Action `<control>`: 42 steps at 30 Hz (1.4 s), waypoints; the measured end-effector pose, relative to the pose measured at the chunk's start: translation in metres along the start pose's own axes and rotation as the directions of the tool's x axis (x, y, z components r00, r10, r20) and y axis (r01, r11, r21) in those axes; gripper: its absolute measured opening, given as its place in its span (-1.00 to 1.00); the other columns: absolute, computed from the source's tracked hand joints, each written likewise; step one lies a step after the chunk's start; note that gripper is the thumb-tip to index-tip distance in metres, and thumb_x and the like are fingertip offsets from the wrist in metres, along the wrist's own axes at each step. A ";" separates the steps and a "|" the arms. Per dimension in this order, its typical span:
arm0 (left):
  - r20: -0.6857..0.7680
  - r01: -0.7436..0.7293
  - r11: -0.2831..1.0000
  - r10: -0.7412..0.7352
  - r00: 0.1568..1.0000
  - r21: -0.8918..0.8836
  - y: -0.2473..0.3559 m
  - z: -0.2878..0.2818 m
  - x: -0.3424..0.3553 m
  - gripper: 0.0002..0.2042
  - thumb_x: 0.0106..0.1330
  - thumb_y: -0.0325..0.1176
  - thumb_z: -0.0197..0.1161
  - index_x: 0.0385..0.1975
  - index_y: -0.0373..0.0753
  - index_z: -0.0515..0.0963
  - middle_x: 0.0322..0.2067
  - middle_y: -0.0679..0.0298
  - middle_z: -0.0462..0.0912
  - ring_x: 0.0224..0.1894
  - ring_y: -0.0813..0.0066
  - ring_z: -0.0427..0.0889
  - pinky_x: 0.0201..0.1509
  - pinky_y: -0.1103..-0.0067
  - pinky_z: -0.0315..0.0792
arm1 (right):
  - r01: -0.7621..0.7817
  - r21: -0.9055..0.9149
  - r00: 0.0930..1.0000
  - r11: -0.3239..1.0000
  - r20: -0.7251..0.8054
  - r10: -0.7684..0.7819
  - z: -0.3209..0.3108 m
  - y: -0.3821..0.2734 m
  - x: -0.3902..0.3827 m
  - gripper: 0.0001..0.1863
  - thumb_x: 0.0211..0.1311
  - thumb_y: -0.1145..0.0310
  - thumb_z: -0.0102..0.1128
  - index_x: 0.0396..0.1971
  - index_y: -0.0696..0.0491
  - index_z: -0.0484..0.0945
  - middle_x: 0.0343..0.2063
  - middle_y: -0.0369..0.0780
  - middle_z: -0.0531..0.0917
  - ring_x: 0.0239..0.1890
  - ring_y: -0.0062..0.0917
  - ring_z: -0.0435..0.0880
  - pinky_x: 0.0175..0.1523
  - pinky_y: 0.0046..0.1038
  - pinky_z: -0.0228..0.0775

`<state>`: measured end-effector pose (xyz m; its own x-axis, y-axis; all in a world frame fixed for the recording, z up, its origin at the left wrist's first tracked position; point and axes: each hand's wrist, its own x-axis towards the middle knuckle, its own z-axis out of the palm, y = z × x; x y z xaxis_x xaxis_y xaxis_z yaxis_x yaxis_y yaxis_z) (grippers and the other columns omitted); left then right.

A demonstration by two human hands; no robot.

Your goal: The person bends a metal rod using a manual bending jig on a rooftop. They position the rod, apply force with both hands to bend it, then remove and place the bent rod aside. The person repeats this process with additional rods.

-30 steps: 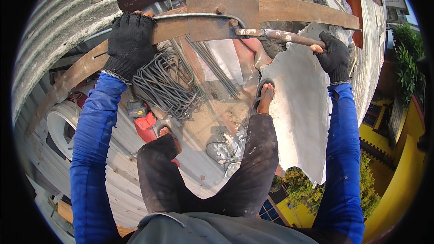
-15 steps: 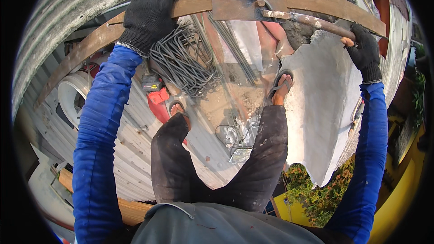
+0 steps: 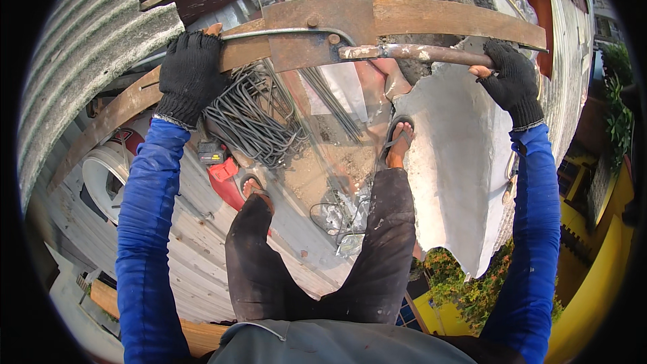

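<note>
A long wooden plank (image 3: 457, 17) crosses in front of me, carrying a rusty steel plate (image 3: 290, 20) with two pegs (image 3: 313, 22). A steel rod (image 3: 259, 33) runs along it and hooks down beside the pegs. My left hand (image 3: 188, 77), in a black fingerless glove, is closed over the plank and rod on the left. My right hand (image 3: 509, 81), gloved likewise, grips the right end of a paint-spattered pipe handle (image 3: 418, 53), which joins the plate by the lower peg.
Below are bent rebar pieces (image 3: 253, 121), straight rods (image 3: 330, 104), a power tool (image 3: 212, 152) with red bag and a white bucket (image 3: 101, 182). Corrugated sheets (image 3: 81, 61) line the left; a broken slab (image 3: 445, 175), plants and a yellow wall lie right, around my sandalled feet.
The pipe handle's right end has swung slightly forward with my right hand, so it sits more level. The view shifted and came back; my left hand keeps its hold.
</note>
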<state>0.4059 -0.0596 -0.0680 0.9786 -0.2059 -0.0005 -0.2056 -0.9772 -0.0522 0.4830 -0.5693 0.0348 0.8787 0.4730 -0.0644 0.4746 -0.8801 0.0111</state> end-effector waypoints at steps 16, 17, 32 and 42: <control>-0.190 -0.148 0.957 0.102 0.976 -0.248 -0.015 -0.008 -0.010 -0.37 0.14 -0.03 0.44 0.16 -0.25 0.46 0.02 0.06 0.55 0.06 0.06 0.54 0.16 0.28 0.44 | 0.004 -0.002 0.999 1.000 0.054 -0.004 0.001 -0.002 0.004 -0.37 0.02 -0.29 0.32 -0.21 0.02 0.67 -0.37 -0.10 0.70 -0.29 -0.14 0.70 -0.16 -0.18 0.50; -0.163 -0.088 0.929 0.030 0.986 -0.360 -0.018 -0.007 -0.009 -0.42 0.16 -0.06 0.42 0.12 -0.25 0.50 -0.01 0.05 0.56 0.03 0.07 0.55 0.13 0.29 0.45 | -0.024 -0.005 0.996 1.000 0.089 0.025 0.000 -0.002 0.005 -0.37 0.02 -0.29 0.31 -0.21 0.01 0.67 -0.37 -0.10 0.70 -0.29 -0.14 0.70 -0.16 -0.18 0.50; -0.258 -0.066 0.942 -0.022 0.966 -0.328 -0.024 -0.016 -0.003 -0.83 0.03 -0.28 0.46 -0.39 -0.10 0.66 -0.39 0.22 0.59 -0.27 0.16 0.61 -0.17 0.30 0.50 | 0.035 0.023 0.999 0.999 0.010 -0.035 -0.011 0.003 0.007 -0.40 -0.03 -0.19 0.41 -0.25 0.08 0.63 -0.42 -0.10 0.66 -0.34 -0.17 0.68 -0.21 -0.20 0.48; -0.215 -0.014 0.937 -0.065 0.974 -0.349 -0.013 -0.011 -0.018 -0.79 0.07 -0.21 0.44 -0.39 -0.15 0.62 -0.32 0.13 0.62 -0.15 0.11 0.60 -0.04 0.27 0.50 | 0.115 -0.001 0.992 0.993 -0.044 -0.115 -0.029 0.000 0.016 -0.40 -0.04 -0.24 0.38 -0.37 0.07 0.60 -0.50 -0.11 0.60 -0.38 -0.15 0.64 -0.25 -0.19 0.43</control>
<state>0.3912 -0.0437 -0.0568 0.9647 -0.1480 0.2177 -0.2104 -0.9305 0.2999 0.4988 -0.5607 0.0626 0.8197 0.5724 -0.0215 0.5726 -0.8198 0.0045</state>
